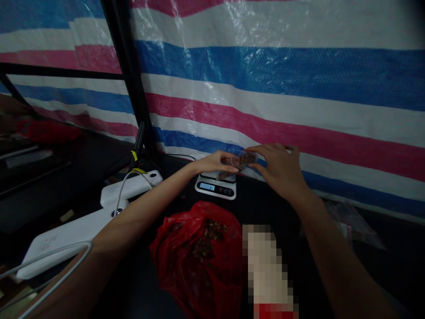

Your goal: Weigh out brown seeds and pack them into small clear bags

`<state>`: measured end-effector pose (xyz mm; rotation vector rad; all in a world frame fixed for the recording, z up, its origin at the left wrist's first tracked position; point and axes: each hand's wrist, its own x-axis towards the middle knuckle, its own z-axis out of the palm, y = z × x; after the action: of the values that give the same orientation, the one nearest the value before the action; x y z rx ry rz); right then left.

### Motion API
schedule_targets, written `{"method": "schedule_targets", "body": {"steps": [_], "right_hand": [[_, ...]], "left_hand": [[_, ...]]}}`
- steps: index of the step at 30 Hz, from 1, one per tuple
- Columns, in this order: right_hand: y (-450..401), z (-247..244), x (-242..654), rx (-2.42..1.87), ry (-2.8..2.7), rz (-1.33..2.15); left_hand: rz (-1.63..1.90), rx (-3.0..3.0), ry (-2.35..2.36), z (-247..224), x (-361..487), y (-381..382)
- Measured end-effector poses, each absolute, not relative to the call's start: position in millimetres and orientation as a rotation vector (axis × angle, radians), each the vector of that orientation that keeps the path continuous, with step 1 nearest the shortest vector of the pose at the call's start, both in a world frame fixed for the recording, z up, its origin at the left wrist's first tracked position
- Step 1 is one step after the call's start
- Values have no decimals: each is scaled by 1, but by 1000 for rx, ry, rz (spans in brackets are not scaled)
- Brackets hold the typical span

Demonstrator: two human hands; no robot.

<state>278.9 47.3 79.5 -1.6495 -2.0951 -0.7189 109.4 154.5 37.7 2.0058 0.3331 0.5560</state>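
My left hand [214, 162] is closed on a small clear plastic bag [224, 175], just above a white digital kitchen scale [215, 188] with a lit display. In my right hand [280, 170], a small clear cup [248, 157] with brown bits in it is pinched between thumb and fingers. The cup lies on its side, its far end by the bag's mouth; whether they touch I cannot tell. Nearer to me, a red plastic bag [206, 274] stands open with brown, seed-like pieces inside.
Two long white devices [69, 237] with a grey cable [89, 248] lie at left, under and beside my left forearm. Clear plastic bags [357, 226] lie at right. A striped tarpaulin [282, 102] hangs behind, with a black frame post [128, 75]. A blurred-out patch covers the front.
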Motion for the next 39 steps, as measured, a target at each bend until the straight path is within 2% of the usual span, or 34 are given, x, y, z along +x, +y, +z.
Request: {"method": "schedule_targets", "body": {"steps": [9, 18, 25, 31, 35, 39], "right_hand": [[43, 84, 264, -1466, -2222, -1105], [44, 79, 263, -1396, -2193, -1133], [54, 68, 265, -1410, -2174, -924], [67, 56, 280, -1488, -2017, -591], [74, 33, 295, -1518, -2054, -240], [58, 2, 302, -1615, -2143, -238]], "left_hand": [[500, 1871, 255, 34, 108, 157], [526, 1833, 315, 35, 104, 158], [497, 1904, 322, 36, 104, 157], [572, 2045, 340, 41, 97, 166], [632, 2249, 518, 25, 96, 176], [654, 2552, 748, 3, 102, 176]]}}
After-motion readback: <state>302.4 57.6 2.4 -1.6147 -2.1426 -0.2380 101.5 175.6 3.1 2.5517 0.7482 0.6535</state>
